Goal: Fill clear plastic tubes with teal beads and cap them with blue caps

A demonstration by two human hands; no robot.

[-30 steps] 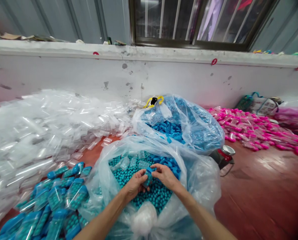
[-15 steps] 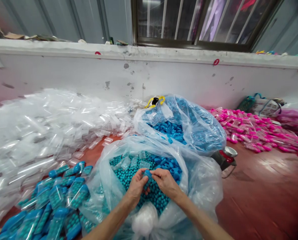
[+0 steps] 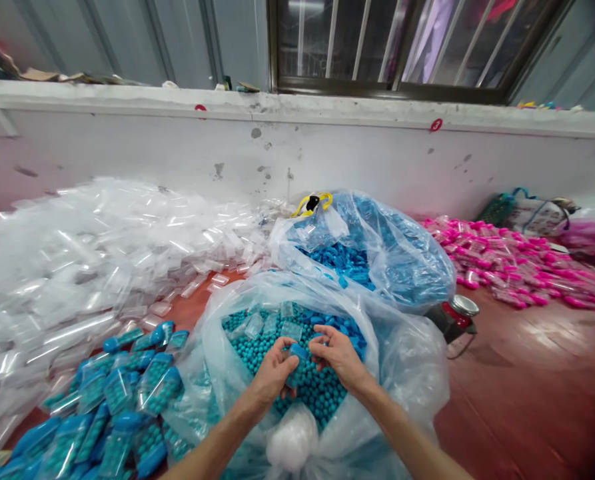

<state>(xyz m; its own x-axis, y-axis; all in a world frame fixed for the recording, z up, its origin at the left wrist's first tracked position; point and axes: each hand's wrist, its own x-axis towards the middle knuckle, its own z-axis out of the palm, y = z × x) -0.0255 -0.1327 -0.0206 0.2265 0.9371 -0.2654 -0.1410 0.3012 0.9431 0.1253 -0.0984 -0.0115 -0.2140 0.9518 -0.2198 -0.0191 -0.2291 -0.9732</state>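
Left hand [image 3: 272, 370] grips one capped jar [image 3: 298, 352], right hand [image 3: 341, 363] loosely parted beside it; filled jars [image 3: 120, 390] lie at my left, many clear empties [image 3: 102, 247] remain unfilled.

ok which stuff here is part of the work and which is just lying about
Likely part of the work:
blue-topped container in left hand
teal beads
loose blue pieces
clear plastic pieces
bead-filled containers

Likely just lying about:
pink-topped containers
red item with silver lid
white bag by wall
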